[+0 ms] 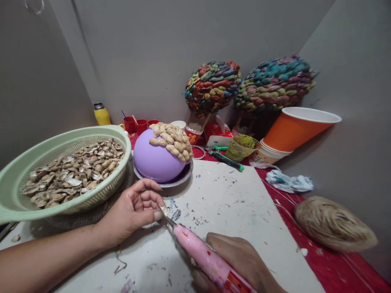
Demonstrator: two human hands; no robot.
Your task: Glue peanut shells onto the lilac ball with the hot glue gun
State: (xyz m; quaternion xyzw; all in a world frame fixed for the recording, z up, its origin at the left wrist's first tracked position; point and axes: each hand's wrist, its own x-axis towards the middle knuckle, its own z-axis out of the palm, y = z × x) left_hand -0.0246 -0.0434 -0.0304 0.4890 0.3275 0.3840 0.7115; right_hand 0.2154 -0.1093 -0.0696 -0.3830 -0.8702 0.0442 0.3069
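Between the thumb and fingers of my left hand (pixel 139 209) is a small pale piece of peanut shell (pixel 164 210). My right hand (pixel 236 254) is wrapped round a pink glue gun (pixel 203 254), whose metal nozzle points up-left and meets the shell piece. Just beyond my left hand, a purple balloon (pixel 155 158) rests in a shallow metal dish (pixel 183 176). Peanut shells (pixel 171 140) cover the balloon's upper right part. To the left, a green colander (pixel 120 162) holds many loose shells (pixel 79 173).
Two colourful shell-covered balls (pixel 213 87) stand at the back. Orange paper cups (pixel 296 130), pliers (pixel 227 160), a stained cloth (pixel 288 181) and a twine bundle (pixel 332 224) lie on the right. A yellow bottle (pixel 102 115) and red cups (pixel 141 126) are behind the colander.
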